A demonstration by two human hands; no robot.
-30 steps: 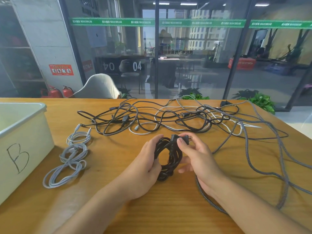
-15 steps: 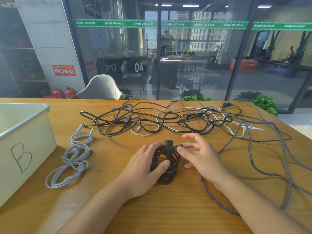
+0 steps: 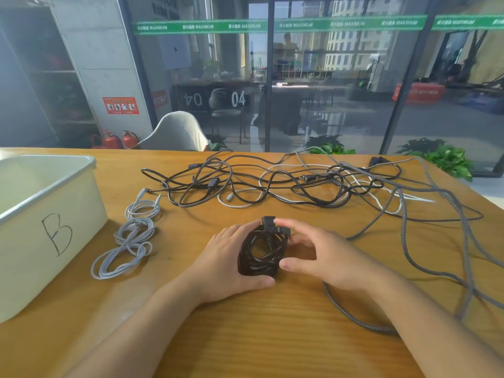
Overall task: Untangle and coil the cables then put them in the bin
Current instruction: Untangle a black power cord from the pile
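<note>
A coiled black cable (image 3: pixel 260 252) lies on the wooden table (image 3: pixel 245 336) in front of me. My left hand (image 3: pixel 229 264) cups its left side, thumb curled under the bottom of the coil. My right hand (image 3: pixel 316 255) holds the right side, fingers at the black plug on top and thumb against the coil. A tangle of black, white and grey cables (image 3: pixel 286 184) spreads across the far side of the table. A coiled light grey cable (image 3: pixel 128 241) lies to the left. The white bin marked B (image 3: pixel 54 214) stands at the left edge.
A braided grey cable (image 3: pixel 461 241) runs in long loops down the right side of the table and under my right forearm. Beyond the table's far edge are a glass wall, a white chair (image 3: pixel 174 132) and green plants (image 3: pixel 447 159).
The coil has come down from being held upright to lying on the table. Both hands now close round its sides; the right hand has moved in from the plug end.
</note>
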